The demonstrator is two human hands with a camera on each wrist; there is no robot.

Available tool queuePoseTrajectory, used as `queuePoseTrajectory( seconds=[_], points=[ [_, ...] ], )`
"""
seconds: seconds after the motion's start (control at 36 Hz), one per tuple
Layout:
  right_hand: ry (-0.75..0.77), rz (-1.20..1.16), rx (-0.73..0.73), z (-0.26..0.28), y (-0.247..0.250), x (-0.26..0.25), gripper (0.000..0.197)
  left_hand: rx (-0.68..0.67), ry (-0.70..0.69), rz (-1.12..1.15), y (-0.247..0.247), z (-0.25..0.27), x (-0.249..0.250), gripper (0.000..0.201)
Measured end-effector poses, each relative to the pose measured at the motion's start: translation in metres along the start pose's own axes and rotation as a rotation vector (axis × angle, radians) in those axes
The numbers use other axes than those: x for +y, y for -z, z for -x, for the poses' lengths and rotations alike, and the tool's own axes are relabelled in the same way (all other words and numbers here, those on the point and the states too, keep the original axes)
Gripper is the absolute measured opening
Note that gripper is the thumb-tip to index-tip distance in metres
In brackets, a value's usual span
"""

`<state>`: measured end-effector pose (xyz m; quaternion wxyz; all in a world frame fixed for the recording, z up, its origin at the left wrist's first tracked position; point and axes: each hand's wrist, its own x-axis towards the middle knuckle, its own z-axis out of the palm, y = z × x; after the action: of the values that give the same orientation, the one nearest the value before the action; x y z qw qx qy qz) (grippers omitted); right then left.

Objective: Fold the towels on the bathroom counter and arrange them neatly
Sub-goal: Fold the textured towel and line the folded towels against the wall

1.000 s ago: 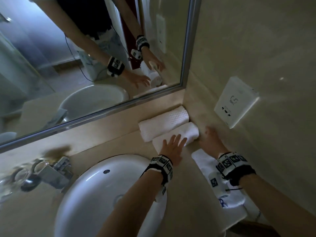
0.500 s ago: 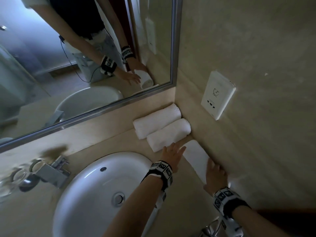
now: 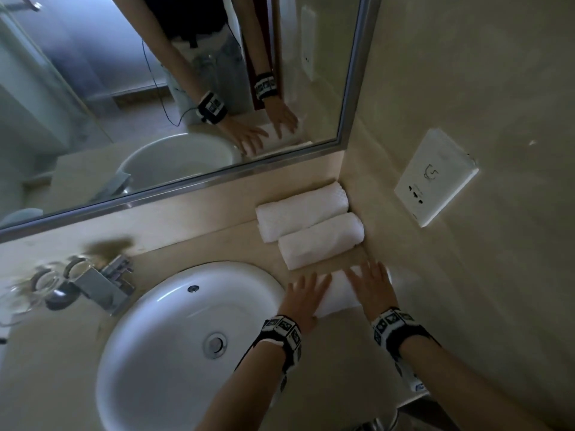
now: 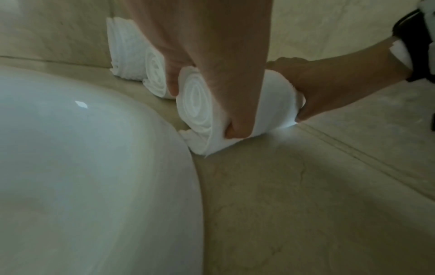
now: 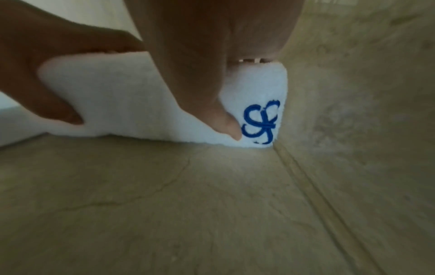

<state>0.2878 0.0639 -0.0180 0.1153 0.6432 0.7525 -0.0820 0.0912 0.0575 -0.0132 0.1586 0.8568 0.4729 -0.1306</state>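
Two rolled white towels lie side by side in the counter's back right corner, the back roll (image 3: 301,214) along the mirror ledge and the second roll (image 3: 322,241) in front of it. A third rolled towel (image 3: 339,293) lies parallel to them, a small gap nearer me. My left hand (image 3: 303,301) wraps its left end, fingers over the top and thumb on the near side (image 4: 235,134). My right hand (image 3: 371,286) grips its right end by the wall. A blue embroidered logo (image 5: 260,122) shows on that end, beside my right thumb (image 5: 226,122).
The white sink basin (image 3: 155,337) sits just left of the third roll, and the chrome faucet (image 3: 102,284) is at far left. A white wall socket plate (image 3: 435,177) is on the right wall, and the mirror (image 3: 155,88) runs behind. Beige counter (image 3: 342,353) stretches toward me.
My left hand left the second roll and joined my right hand on the third towel. That towel now lies as a roll parallel to the other two.
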Motion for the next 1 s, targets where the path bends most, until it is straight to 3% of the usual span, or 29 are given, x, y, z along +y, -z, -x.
queuePoseTrajectory(
  seconds=[0.08,0.14,0.28,0.39,0.47,0.61,0.72,0.86,0.94,1.0],
  points=[
    [-0.026,0.003,-0.073,-0.005,-0.007,0.002,0.109,0.043,0.013,0.016,-0.002,-0.004,0.001,0.102],
    [-0.041,0.026,-0.088,-0.011,-0.001,0.001,0.100,0.047,0.053,-0.002,0.001,-0.012,-0.002,0.108],
    [-0.011,0.104,-0.019,-0.034,0.018,-0.004,0.073,0.203,0.122,-0.003,0.005,-0.032,-0.015,0.110],
    [0.001,0.109,0.011,-0.065,0.019,-0.002,0.062,0.220,0.169,0.001,0.008,-0.040,-0.021,0.108],
    [0.016,0.105,0.097,-0.080,0.014,-0.003,0.041,0.210,0.217,0.003,0.006,-0.048,-0.024,0.106],
    [0.003,0.127,0.211,-0.091,0.006,-0.001,0.038,0.196,0.222,-0.001,0.007,-0.058,-0.032,0.117],
    [0.019,0.055,0.198,-0.087,0.008,0.008,0.055,0.182,0.201,0.035,0.004,-0.056,-0.037,0.125],
    [0.032,-0.256,0.218,-0.071,0.017,0.012,0.080,0.323,0.133,0.116,0.016,-0.051,-0.029,0.098],
    [0.036,-0.439,0.338,-0.074,0.023,-0.005,0.060,0.370,0.135,0.185,0.020,-0.062,-0.024,0.074],
    [0.139,-0.376,0.297,-0.082,0.020,-0.019,0.057,0.341,0.202,0.220,0.015,-0.069,-0.021,0.066]
  ],
)
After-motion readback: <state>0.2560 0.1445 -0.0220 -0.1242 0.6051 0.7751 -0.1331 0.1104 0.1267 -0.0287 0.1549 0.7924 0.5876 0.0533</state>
